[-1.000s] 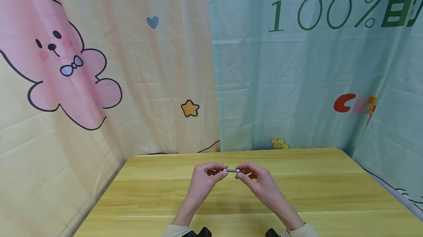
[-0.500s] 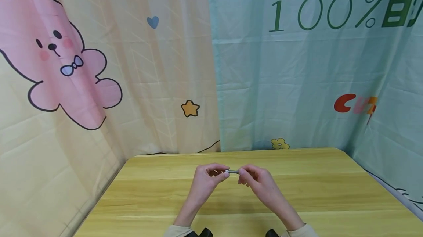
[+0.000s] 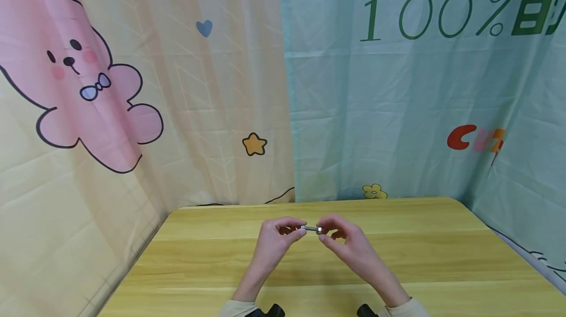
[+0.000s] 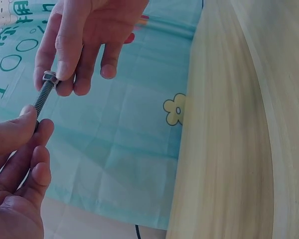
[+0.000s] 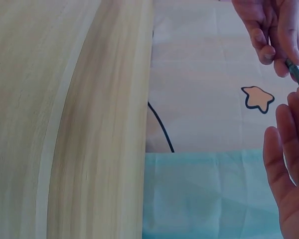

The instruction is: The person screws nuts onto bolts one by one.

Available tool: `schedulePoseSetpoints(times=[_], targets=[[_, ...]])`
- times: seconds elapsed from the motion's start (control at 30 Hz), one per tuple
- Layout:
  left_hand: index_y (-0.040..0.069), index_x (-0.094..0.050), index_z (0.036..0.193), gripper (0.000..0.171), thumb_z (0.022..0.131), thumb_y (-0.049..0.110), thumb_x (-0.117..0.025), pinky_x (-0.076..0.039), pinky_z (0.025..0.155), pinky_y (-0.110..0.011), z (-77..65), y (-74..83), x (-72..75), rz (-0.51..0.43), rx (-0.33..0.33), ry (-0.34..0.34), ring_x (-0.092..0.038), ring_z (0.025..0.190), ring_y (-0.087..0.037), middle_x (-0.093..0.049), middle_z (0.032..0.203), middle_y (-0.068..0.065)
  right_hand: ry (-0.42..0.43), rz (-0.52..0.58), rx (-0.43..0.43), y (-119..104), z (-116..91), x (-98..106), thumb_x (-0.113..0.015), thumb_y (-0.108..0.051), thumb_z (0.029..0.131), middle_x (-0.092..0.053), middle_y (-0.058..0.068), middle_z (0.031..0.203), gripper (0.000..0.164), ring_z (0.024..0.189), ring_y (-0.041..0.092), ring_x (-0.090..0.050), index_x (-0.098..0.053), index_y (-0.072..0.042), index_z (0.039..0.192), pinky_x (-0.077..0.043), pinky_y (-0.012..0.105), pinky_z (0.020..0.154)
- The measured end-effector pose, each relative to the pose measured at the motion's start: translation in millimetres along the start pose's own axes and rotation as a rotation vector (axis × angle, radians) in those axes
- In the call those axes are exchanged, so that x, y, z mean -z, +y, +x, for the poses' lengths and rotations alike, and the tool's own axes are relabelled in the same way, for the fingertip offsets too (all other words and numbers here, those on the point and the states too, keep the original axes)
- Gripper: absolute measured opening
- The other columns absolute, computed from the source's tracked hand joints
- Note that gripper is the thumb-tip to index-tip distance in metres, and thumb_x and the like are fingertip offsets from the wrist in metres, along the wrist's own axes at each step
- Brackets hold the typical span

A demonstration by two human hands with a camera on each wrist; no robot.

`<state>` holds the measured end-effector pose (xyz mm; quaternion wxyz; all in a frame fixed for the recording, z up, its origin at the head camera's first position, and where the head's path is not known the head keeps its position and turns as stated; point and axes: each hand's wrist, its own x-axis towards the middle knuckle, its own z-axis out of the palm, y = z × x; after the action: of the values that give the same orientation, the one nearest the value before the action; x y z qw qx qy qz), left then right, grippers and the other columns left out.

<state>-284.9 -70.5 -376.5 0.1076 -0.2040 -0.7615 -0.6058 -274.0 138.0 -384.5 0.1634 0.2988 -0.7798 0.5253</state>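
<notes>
A small threaded bolt (image 3: 311, 228) lies level between my two hands, above the table. My left hand (image 3: 275, 241) pinches its left end between thumb and index finger, and those fingers hide that end. At the other end sits a hex nut (image 4: 50, 76), clearest in the left wrist view. The thumb and index finger of my right hand (image 3: 348, 243) lie on either side of this nut and pinch it, the other fingers loosely bent. In the right wrist view only part of the bolt (image 5: 296, 72) shows at the right edge.
Beneath the hands spreads a wooden table (image 3: 212, 258). Behind it hang a cream curtain (image 3: 212, 110) with a pink rabbit and a teal curtain (image 3: 398, 110) with printed lettering. Dark wrist devices (image 3: 275, 311) show at the bottom edge.
My right thumb and fingers closed over the bolt's right end half a second ago, and have since spread slightly, so the nut shows again. The left hand has stayed almost still.
</notes>
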Motion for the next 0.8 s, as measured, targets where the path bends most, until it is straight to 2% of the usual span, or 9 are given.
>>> schedulePoseSetpoints(times=[0.3, 0.47, 0.6, 0.7, 0.8], targets=[[0.009, -0.078, 0.095, 0.012, 0.084, 0.013, -0.079, -0.043, 0.057, -0.021, -0.1, 0.9, 0.6, 0.001, -0.001, -0.006, -0.058, 0.068, -0.014, -0.069, 0.083, -0.004, -0.007, -0.030, -0.073, -1, 1, 0, -0.064, -0.026, 0.097, -0.069, -0.007, 0.093, 0.014, 0.088, 0.013, -0.064, -0.070, -0.015, 0.104, -0.051, 0.031, 0.077], [0.010, -0.078, 0.095, 0.012, 0.084, 0.015, -0.079, -0.044, 0.057, -0.021, -1.1, 0.6, 0.9, 0.006, 0.000, -0.010, -0.059, 0.069, -0.014, -0.069, 0.082, -0.002, 0.000, -0.059, -0.154, -2, 0, -3, -0.058, -0.033, 0.100, -0.069, -0.004, 0.084, 0.020, 0.082, 0.014, -0.064, -0.070, -0.018, 0.096, -0.050, 0.031, 0.070], [0.011, -0.078, 0.095, 0.012, 0.084, 0.016, -0.079, -0.045, 0.058, -0.022, -0.6, 1.3, 1.4, -0.004, -0.003, -0.006, -0.060, 0.070, -0.015, -0.069, 0.084, -0.002, 0.013, -0.058, -0.217, -2, 0, -4, -0.054, -0.038, 0.102, -0.068, 0.000, 0.083, 0.028, 0.080, 0.017, -0.063, -0.071, -0.018, 0.093, -0.051, 0.032, 0.070], [0.011, -0.078, 0.096, 0.011, 0.085, 0.014, -0.078, -0.045, 0.059, -0.022, -0.5, 3.7, 1.4, -0.006, 0.008, -0.002, -0.060, 0.071, -0.015, -0.069, 0.085, -0.002, 0.024, -0.046, -0.234, -1, 0, -4, -0.053, -0.040, 0.102, -0.068, 0.000, 0.091, 0.028, 0.085, 0.017, -0.062, -0.071, -0.019, 0.101, -0.052, 0.032, 0.073], [0.008, -0.078, 0.097, 0.012, 0.085, 0.008, -0.077, -0.045, 0.059, -0.022, -2.1, 10.5, 1.4, -0.006, 0.024, 0.002, -0.060, 0.071, -0.015, -0.070, 0.086, -0.004, 0.033, -0.024, -0.199, -2, 0, -3, -0.059, -0.036, 0.099, -0.068, -0.002, 0.103, 0.024, 0.093, 0.017, -0.061, -0.068, -0.021, 0.116, -0.051, 0.031, 0.077]])
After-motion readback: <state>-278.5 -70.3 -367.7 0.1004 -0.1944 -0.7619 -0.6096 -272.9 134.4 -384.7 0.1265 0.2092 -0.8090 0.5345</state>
